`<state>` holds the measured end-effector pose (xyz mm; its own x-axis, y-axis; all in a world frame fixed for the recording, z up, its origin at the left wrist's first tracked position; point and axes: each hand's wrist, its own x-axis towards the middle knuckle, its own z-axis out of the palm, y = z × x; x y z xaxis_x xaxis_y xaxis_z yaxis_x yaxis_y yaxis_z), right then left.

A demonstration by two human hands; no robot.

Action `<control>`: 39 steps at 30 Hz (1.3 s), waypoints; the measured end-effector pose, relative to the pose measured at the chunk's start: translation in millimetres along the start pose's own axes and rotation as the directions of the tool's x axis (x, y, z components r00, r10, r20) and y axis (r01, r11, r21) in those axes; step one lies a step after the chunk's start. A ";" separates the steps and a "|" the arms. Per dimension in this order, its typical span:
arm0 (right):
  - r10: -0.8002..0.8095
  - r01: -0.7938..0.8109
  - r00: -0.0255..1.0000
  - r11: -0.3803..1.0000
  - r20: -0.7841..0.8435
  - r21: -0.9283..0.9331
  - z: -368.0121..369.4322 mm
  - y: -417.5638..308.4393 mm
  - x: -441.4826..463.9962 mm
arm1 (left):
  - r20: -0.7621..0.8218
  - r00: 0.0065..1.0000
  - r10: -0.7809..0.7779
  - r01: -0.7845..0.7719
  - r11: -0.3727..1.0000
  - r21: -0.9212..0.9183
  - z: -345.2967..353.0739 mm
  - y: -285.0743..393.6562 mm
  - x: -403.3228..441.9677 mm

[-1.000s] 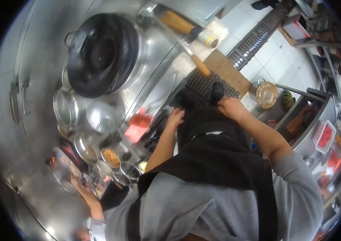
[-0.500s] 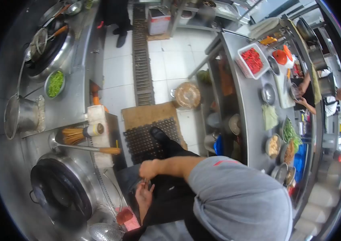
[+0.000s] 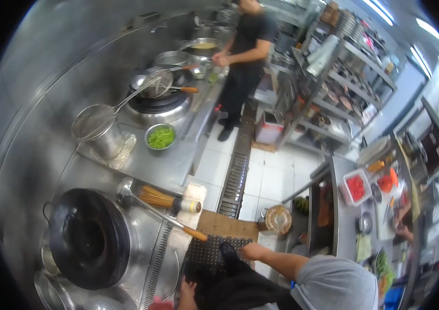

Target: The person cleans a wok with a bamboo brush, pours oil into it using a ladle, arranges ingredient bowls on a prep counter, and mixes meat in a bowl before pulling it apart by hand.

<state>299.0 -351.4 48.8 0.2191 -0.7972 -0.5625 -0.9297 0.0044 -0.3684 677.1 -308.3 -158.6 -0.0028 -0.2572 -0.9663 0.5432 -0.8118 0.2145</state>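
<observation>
At the bottom, my left hand [image 3: 188,287] is beside the stove's front edge, fingers apart, holding nothing visible. My right hand [image 3: 253,251] is curled closed in front of my body, above the dark mat [image 3: 201,254]; its inner side is hidden. A black wok [image 3: 82,237] sits on the stove to the left. Between wok and mat, a ladle [image 3: 161,214] lies across the counter edge, its wooden handle pointing toward the mat. Behind it lies a bamboo brush [image 3: 157,197]. A pink container [image 3: 160,306] is partly visible near my left hand.
A person in black [image 3: 248,57] stands at the far stove. Chopped greens fill a bowl [image 3: 160,137] beside a strainer pot [image 3: 98,129]. A lidded pot [image 3: 277,219] stands on the floor. On the right counter are a red-filled basket [image 3: 356,188] and a co-worker's arm [image 3: 404,232].
The view has tilted up toward the far stove, showing the standing person. My hands, together half a second ago, are now apart, the right one farther right.
</observation>
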 end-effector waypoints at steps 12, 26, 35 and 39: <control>-0.393 0.448 0.885 0.864 0.249 -0.228 41.5 -76.2 24.3 | 0.445 0.884 0.142 -0.022 0.964 -0.265 79.6 -23.7 -163.0; -0.860 0.866 0.498 0.500 0.106 -0.014 14.6 -147.9 30.9 | -0.126 0.818 0.562 -0.502 0.803 0.322 78.3 -2.9 -170.5; 0.228 -0.222 0.968 0.973 -0.106 0.063 -40.4 79.3 -61.1 | 0.127 0.783 0.609 -0.183 0.031 0.983 19.7 -6.7 -137.8; 0.714 -0.671 0.450 0.667 -0.537 0.324 -67.0 228.0 -113.7 | 0.409 0.757 0.509 -0.331 -0.241 0.912 4.5 -21.5 -113.2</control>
<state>42.3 -300.3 78.3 -0.7237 -0.6798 -0.1186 -0.6712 0.7334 -0.1079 661.9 -264.1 -53.1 -0.0696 -0.8224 -0.5647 -0.8958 -0.1976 0.3982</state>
